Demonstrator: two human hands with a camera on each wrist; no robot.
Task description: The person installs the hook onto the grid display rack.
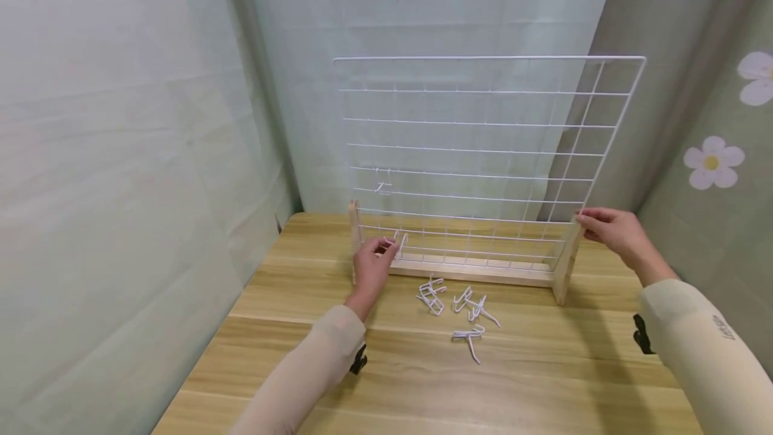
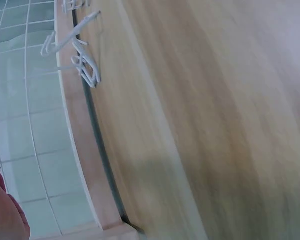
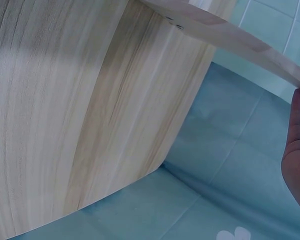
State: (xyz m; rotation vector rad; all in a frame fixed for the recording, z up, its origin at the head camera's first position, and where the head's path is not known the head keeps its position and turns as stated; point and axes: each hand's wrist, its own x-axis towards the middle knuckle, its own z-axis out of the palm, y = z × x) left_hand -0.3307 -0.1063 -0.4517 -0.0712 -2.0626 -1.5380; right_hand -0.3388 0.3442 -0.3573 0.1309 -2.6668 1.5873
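White wire makes up the grid (image 1: 483,153), which I see standing upright in a wooden base (image 1: 471,269) near the back of the table (image 1: 543,381). Going left to right, pale green curtain (image 1: 121,153) hangs along the left side and behind the grid.

I find the left hand (image 1: 373,266) at the grid's lower left corner, just in front of the base's left post. Its fingers are curled and pinch a white hook (image 1: 399,242) held against the lowest wires. In the left wrist view I see only a fingertip at the bottom left edge, with the base (image 2: 85,165) running past it and the grid (image 2: 25,100) beyond. One more hook (image 1: 383,186) hangs higher up on the grid's left side.

On the table just in front of the base, between the two hands, I count a loose cluster of spare hooks (image 1: 459,307); they lie well apart from the right hand. The same hooks (image 2: 82,62) show in the left wrist view beside the base.

At the right end, I see the right hand (image 1: 610,230) gripping the top of the right post (image 1: 566,260), fingers curled round it. The right wrist view shows the hand (image 3: 296,150) only at the frame edge, beside the base (image 3: 240,42) and the table edge (image 3: 115,125). A flowered curtain (image 1: 718,166) hangs at far right.
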